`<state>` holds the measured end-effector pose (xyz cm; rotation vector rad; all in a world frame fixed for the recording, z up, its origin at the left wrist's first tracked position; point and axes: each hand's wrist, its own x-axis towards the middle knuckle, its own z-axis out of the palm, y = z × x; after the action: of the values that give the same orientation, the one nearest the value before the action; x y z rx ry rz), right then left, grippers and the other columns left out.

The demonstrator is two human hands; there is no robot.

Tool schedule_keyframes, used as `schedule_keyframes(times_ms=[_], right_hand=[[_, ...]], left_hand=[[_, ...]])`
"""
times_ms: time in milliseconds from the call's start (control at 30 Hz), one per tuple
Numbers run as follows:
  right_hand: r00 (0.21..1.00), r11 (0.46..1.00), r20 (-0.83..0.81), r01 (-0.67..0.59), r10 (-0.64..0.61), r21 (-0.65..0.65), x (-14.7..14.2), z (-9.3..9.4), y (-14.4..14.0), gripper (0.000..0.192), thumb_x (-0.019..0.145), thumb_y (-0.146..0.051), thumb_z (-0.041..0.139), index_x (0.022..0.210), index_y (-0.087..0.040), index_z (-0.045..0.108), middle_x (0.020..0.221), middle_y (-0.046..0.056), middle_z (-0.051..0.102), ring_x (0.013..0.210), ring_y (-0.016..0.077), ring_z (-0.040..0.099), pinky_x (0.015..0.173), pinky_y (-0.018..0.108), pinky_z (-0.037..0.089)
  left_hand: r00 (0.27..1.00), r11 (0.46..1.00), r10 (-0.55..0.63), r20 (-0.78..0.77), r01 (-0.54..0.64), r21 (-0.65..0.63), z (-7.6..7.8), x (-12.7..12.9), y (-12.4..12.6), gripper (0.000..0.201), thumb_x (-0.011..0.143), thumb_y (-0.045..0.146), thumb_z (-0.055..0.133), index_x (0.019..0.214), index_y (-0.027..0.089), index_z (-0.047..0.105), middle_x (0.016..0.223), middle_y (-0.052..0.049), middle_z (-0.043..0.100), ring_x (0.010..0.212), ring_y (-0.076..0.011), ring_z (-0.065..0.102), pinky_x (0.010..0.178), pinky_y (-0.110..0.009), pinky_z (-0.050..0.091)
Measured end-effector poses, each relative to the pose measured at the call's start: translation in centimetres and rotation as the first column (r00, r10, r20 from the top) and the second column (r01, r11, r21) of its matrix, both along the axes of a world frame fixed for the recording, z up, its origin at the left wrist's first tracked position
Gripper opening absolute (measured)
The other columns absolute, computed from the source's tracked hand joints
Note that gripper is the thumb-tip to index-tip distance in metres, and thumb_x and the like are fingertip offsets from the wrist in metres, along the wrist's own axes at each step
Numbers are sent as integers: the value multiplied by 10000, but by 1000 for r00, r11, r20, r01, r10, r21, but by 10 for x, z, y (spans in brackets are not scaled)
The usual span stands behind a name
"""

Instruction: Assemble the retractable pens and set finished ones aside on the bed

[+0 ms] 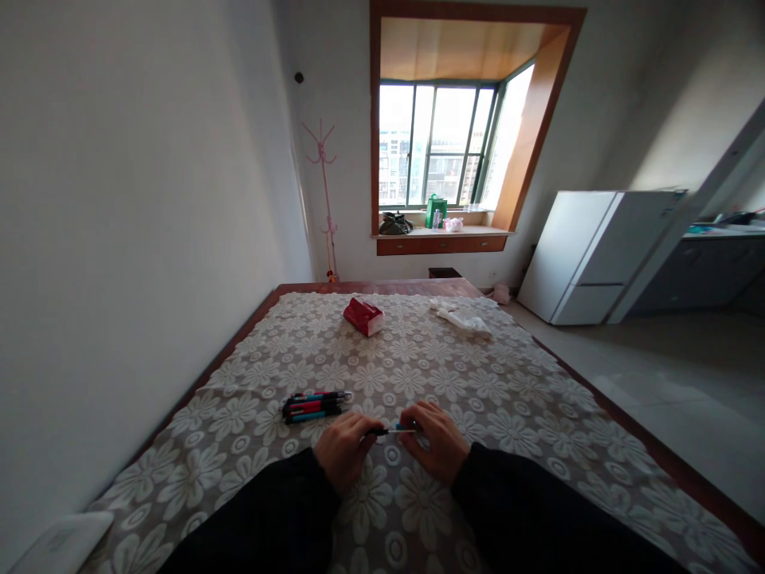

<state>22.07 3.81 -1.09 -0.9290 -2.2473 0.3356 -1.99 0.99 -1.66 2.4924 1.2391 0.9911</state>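
Above the lace tablecloth (370, 383), my left hand (347, 448) is closed on the dark end of a disassembled pen (376, 432). From that end a thin pale refill (399, 431) runs across the gap towards my right hand (435, 440). That hand is closed too, with a small blue pen part (400, 426) showing at its fingertips; my fingers hide the rest. Whether the refill's far end sits inside the blue part, I cannot tell. Just beyond my left hand lies a pile of several pens (314, 406) in black, red and blue.
A red tissue pack (363, 316) and a crumpled white plastic bag (466, 322) lie towards the table's far end. At the near left corner is a white flat object (68, 542). A wall borders the table's left; a white fridge (598, 255) stands beyond at right.
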Motion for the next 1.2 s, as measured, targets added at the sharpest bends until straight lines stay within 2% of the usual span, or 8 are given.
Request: schedule_keyframes(times_ms=[100,267,367,500,667,767,1000,1200], right_hand=[[1000,998,-12,-14,14,63,2,-3,2,142,938,-236,576,799,-213,586,742,13,632,738,157,578,723,314,412],[999,998,28,-35,33,59,2,-5,4,176,954,-257,612,783,-214,611,728,11,650,762,166,592,740,322,408],[997,1000,77,-18,19,-2,2,0,3,113,897,-316,711,940,-228,656,874,21,700,891,202,611,833,359,422],[991,995,115,72,-65,-64,3,6,3,449,800,-235,751,1226,-248,611,1162,59,687,1110,256,584,967,424,399],[969,975,184,187,-163,-119,4,6,5,123,869,-140,598,942,-229,640,1071,38,696,1082,242,583,955,411,381],[964,968,169,224,-203,-114,4,6,5,139,883,-106,554,953,-213,609,1009,40,698,1022,229,586,927,393,381],[982,993,159,114,-106,-41,4,3,5,106,926,-125,525,937,-211,586,962,34,688,962,205,586,919,363,383],[973,992,201,122,-117,-14,4,2,6,120,931,-127,508,946,-212,591,957,45,681,933,214,586,864,357,421]], left_hand=[[999,999,-33,2,33,-5,3,0,-1,202,979,162,517,1075,220,685,972,-37,742,927,-191,692,826,-302,538],[995,997,-72,-66,70,-29,6,0,-4,360,927,108,491,1208,242,671,997,-41,731,923,-199,683,825,-322,540],[996,1000,-5,-89,4,-6,5,-1,-4,378,931,114,458,1196,259,685,971,-48,719,910,-214,676,802,-341,537],[992,994,101,-79,-103,-18,6,-1,-4,325,936,145,455,1123,242,702,988,-62,715,945,-235,679,825,-368,543],[984,985,156,-83,-162,-66,4,-1,-5,327,887,114,479,1091,230,706,991,-66,716,953,-239,681,840,-366,547],[983,982,163,-85,-170,-83,3,-1,-5,336,869,97,485,1077,236,708,991,-60,720,947,-230,686,840,-356,547],[984,982,149,-99,-159,-101,7,0,-6,360,866,103,475,1094,230,723,1002,-66,719,956,-228,687,842,-350,547],[987,990,121,-106,-128,-61,8,0,-5,346,894,130,463,1087,232,731,973,-70,725,923,-226,699,811,-342,558]])
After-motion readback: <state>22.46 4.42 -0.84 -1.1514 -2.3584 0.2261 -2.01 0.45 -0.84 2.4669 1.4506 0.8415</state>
